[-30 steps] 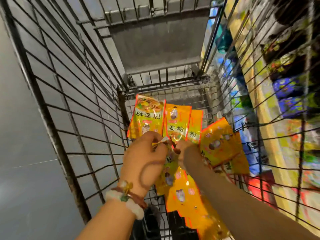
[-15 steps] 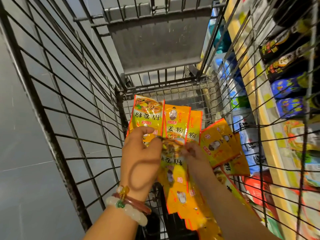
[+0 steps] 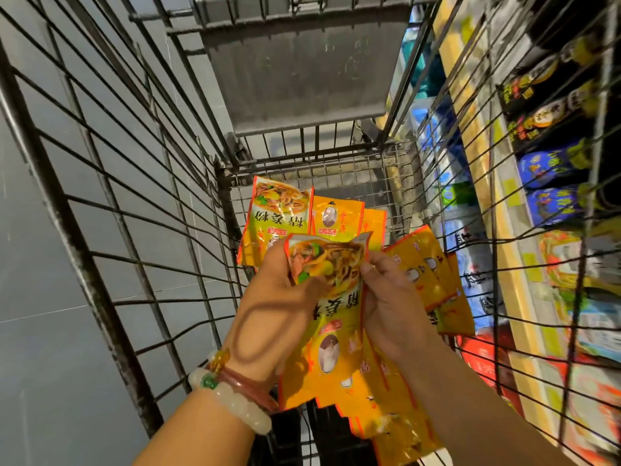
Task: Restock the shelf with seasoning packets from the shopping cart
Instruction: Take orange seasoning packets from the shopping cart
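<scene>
Both hands' fingers (image 3: 304,284) grasp seasoning packet (image 3: 331,297) | wire cart (image 3: 111,183) | grey floor (image 3: 37,297)

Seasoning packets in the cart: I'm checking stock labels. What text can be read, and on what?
"精姜粉", upside down: seasoning packet at the cart's far end.
Packet held in both hands: print partly creased, not surely readable.
Red brand patches, shelf goods: too small or blurred.

The left hand (image 3: 275,297) and right hand (image 3: 391,297) cover the side edges of the held seasoning packet (image 3: 331,297). Shelf (image 3: 487,203) goods beyond the cart's (image 3: 100,203) right wall blur past reading. Near-edge packets (image 3: 400,435) run off the bottom edge.
</scene>
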